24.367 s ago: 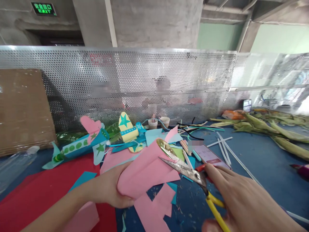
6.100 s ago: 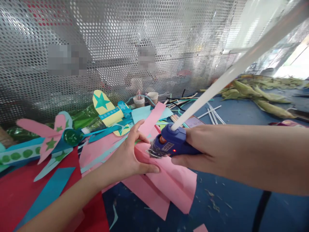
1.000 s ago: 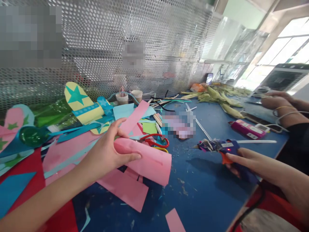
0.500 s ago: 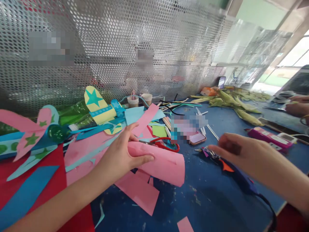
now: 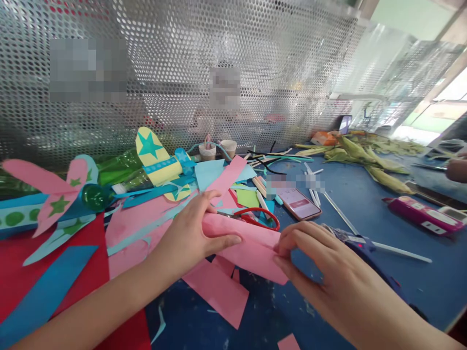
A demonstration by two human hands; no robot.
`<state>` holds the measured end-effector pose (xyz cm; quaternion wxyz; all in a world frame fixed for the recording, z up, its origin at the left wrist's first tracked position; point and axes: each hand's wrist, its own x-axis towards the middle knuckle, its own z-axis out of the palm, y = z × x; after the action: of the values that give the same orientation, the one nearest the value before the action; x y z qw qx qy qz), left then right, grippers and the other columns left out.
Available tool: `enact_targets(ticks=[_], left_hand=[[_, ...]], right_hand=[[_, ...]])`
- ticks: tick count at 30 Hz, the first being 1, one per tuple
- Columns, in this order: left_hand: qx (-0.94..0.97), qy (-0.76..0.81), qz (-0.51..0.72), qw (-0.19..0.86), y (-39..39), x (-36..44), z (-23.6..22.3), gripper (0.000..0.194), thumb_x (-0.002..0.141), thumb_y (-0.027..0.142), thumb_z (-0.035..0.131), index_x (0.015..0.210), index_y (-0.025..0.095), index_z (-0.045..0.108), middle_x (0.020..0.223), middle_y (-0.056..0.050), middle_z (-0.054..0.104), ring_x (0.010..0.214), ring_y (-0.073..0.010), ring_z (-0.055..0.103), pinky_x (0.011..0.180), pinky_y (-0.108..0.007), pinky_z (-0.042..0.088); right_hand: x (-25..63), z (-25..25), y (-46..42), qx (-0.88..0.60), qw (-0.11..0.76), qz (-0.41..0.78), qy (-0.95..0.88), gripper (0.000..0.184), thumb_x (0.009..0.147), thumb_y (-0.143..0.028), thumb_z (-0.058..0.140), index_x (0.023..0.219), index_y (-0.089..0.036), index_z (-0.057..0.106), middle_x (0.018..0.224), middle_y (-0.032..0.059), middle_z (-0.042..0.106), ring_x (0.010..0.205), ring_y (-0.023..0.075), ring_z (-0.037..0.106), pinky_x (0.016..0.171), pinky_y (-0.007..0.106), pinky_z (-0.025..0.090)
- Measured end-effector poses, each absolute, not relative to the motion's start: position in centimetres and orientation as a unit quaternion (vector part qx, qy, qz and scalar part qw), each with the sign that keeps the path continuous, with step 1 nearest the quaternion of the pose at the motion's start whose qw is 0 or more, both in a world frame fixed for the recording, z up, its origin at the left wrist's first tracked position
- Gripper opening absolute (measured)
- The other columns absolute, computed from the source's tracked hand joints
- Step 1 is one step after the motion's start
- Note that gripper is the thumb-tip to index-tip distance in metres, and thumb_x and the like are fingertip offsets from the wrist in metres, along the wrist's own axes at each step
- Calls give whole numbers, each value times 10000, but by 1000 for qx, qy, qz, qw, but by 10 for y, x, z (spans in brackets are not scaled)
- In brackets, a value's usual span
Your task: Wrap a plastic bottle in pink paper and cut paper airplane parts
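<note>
A rolled sheet of pink paper (image 5: 251,250) lies lengthwise between my two hands above the blue table. My left hand (image 5: 195,228) grips its left end, thumb on top and fingers behind. At the other end, my right hand (image 5: 321,265) pinches the upper edge between thumb and fingertips. Red-handled scissors (image 5: 260,218) rest just behind the roll, their blades partly covered by my left hand. A dark blue glue gun (image 5: 379,270) with a cord lies beyond my right hand, which hides part of it. Pink paper offcuts (image 5: 222,291) lie under the roll.
Green plastic bottles decorated with paper (image 5: 58,199) stand at left on red paper (image 5: 120,321). Behind the roll are a phone (image 5: 301,204) and two cups (image 5: 228,148). Corn husks (image 5: 352,150) and a purple case (image 5: 425,214) sit at right, near another person's hand (image 5: 457,171).
My right hand has moved left from above the glue gun to pinch the roll's right end. My left hand keeps its hold. The view has shifted slightly.
</note>
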<state>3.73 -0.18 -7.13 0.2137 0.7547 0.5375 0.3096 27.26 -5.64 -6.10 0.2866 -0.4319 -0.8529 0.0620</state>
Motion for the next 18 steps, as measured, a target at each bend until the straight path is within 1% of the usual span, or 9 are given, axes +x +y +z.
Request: enact_targets(ticks=[2, 8, 13, 15, 18], left_hand=[[757, 532, 312, 215, -2, 37, -72, 714, 677, 609, 762, 1233, 260, 482, 1158, -71, 622, 1073, -307, 608, 931, -478, 491], [766, 530, 288, 222, -1, 35, -70, 658, 699, 646, 730, 1181, 245, 530, 1158, -77, 619, 1138, -318, 578, 981, -480, 458], [769, 527, 240, 271, 6, 26, -63, 667, 678, 572, 765, 1218, 253, 538, 1201, -66, 598, 1123, -303, 572, 969, -447, 457], [774, 525, 212, 284, 10, 22, -59, 588, 685, 552, 757, 1164, 260, 583, 1212, -52, 597, 1138, -303, 560, 971, -435, 448], [781, 519, 200, 282, 13, 19, -57, 454, 717, 541, 728, 1067, 263, 646, 1175, -33, 611, 1122, -292, 560, 975, -422, 431]], right_hand=[[270, -63, -57, -447, 298, 61, -841, 127, 931, -127, 483, 863, -232, 464, 839, 11, 565, 778, 166, 586, 689, 298, 501], [265, -68, -57, -461, 321, 32, -826, 158, 925, -116, 447, 826, -234, 414, 807, 12, 548, 738, 163, 575, 664, 296, 492], [264, -73, -55, -468, 326, 8, -821, 133, 935, -134, 444, 844, -228, 423, 809, 19, 546, 737, 173, 582, 671, 310, 489], [264, -75, -54, -469, 331, 0, -818, 131, 940, -142, 449, 842, -227, 428, 808, 19, 543, 731, 173, 579, 668, 310, 487], [263, -78, -53, -469, 334, -14, -818, 134, 949, -151, 449, 839, -226, 430, 802, 19, 535, 725, 175, 572, 663, 308, 478]])
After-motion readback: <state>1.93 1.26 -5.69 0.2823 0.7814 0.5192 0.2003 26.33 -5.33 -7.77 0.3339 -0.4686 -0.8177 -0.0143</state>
